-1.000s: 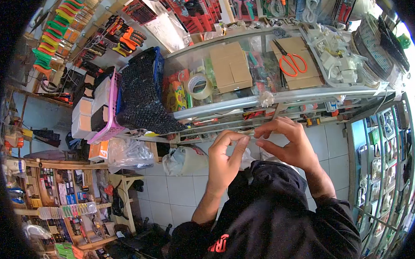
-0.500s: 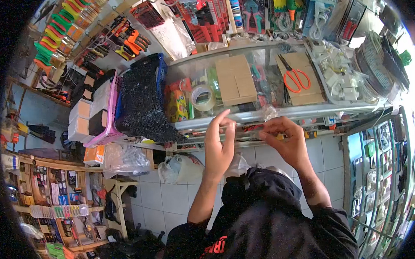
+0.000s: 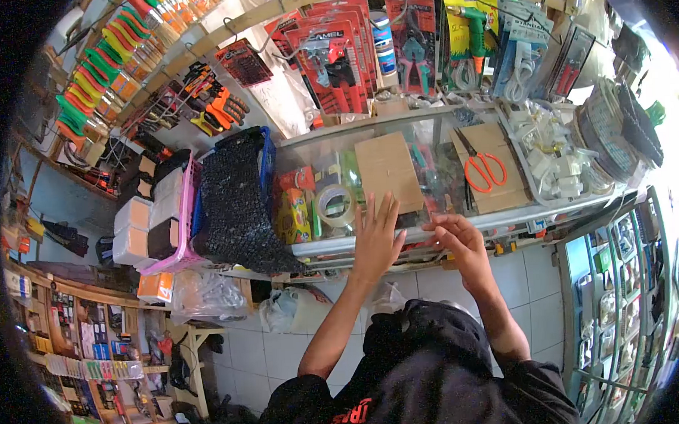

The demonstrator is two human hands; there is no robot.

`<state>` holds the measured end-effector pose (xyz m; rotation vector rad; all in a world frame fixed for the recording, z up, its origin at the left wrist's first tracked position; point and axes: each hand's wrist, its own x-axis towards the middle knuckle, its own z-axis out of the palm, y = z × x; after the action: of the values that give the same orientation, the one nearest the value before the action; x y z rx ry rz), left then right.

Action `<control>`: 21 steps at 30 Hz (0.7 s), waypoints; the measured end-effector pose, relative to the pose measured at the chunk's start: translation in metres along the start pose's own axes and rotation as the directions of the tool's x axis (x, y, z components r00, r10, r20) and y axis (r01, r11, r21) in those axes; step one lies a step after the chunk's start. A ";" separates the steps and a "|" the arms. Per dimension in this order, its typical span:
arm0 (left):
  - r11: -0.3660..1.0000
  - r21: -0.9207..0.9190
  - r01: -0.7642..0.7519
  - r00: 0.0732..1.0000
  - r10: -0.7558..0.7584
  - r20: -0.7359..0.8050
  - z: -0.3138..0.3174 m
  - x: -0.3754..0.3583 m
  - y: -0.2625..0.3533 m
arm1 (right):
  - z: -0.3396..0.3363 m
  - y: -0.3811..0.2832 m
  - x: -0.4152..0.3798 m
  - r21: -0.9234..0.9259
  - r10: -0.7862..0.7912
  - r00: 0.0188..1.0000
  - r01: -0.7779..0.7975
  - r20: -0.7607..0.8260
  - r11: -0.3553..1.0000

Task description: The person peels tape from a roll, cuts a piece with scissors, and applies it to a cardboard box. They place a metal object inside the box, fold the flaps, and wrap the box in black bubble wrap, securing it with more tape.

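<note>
My left hand (image 3: 378,239) is open, its fingers spread and their tips at the near edge of a brown cardboard box (image 3: 387,169) on the glass counter. To its right, my right hand (image 3: 462,246) is pinched at the counter's front edge, near the box's right corner; what lies between its fingertips is too small to make out. A roll of clear tape (image 3: 322,208) lies left of the box. Orange-handled scissors (image 3: 485,171) rest on a flat cardboard piece (image 3: 509,195) to the right.
A black-covered blue basket (image 3: 234,186) and a pink basket (image 3: 183,229) stand left on the glass counter (image 3: 333,246). A tray of small white parts (image 3: 558,159) and a cable coil (image 3: 606,132) sit right. Packaged tools (image 3: 338,70) hang behind.
My left hand has turned from upright and beside the box to spread at its near edge. My right hand has shifted slightly left and stays pinched. The view has tilted up.
</note>
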<state>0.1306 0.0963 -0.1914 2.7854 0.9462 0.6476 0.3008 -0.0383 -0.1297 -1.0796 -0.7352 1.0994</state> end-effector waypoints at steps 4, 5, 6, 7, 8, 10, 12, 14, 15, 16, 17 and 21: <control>0.995 0.075 0.066 0.998 -0.064 -0.020 0.010 0.000 0.002 | -0.004 0.003 0.006 -0.033 0.032 0.999 -0.033 -0.027 0.999; 0.994 0.084 0.068 0.997 -0.064 -0.050 0.014 0.001 0.003 | -0.005 0.003 0.007 -0.039 0.036 0.999 -0.037 -0.028 0.999; 0.993 0.091 0.073 0.995 -0.065 -0.081 0.018 0.000 0.004 | -0.006 0.005 0.009 -0.049 0.036 0.999 -0.037 -0.026 0.998; 0.994 0.078 0.077 0.993 -0.069 -0.091 0.020 0.000 0.004 | -0.008 0.008 0.011 -0.060 0.036 0.999 -0.038 -0.022 0.998; 0.994 0.067 0.082 0.992 -0.075 -0.102 0.021 0.000 0.004 | -0.009 0.009 0.012 -0.070 0.037 0.999 -0.038 -0.016 0.997; 0.994 0.057 0.094 0.989 -0.087 -0.118 0.022 0.000 0.003 | -0.005 0.005 0.013 -0.064 0.050 0.998 -0.052 -0.032 0.997; 0.992 0.056 0.112 0.987 -0.105 -0.125 0.023 -0.001 0.006 | 0.000 0.003 0.014 -0.050 0.056 0.998 -0.058 -0.034 0.997; 0.992 0.031 0.121 0.982 -0.115 -0.153 0.027 -0.002 0.005 | 0.003 0.003 0.014 -0.029 0.054 0.998 -0.055 -0.030 0.998; 0.992 0.017 0.122 0.979 -0.117 -0.165 0.030 -0.003 0.005 | 0.004 0.002 0.012 -0.013 0.050 0.999 -0.051 -0.018 0.999; 0.993 0.012 0.120 0.977 -0.116 -0.178 0.032 -0.003 0.004 | 0.005 0.001 0.011 0.003 0.045 0.999 -0.044 -0.008 0.999; 0.993 0.005 0.117 0.975 -0.114 -0.191 0.033 -0.003 0.003 | 0.005 0.000 0.010 0.018 0.038 0.999 -0.038 0.002 0.999; 0.991 -0.002 0.133 0.961 -0.129 -0.244 0.040 -0.002 0.004 | 0.007 -0.018 0.000 0.019 0.029 0.999 -0.028 -0.021 0.999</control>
<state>0.1490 0.0932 -0.2272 2.6685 1.1725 0.9813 0.3003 -0.0375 -0.1106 -1.0869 -0.6936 1.1156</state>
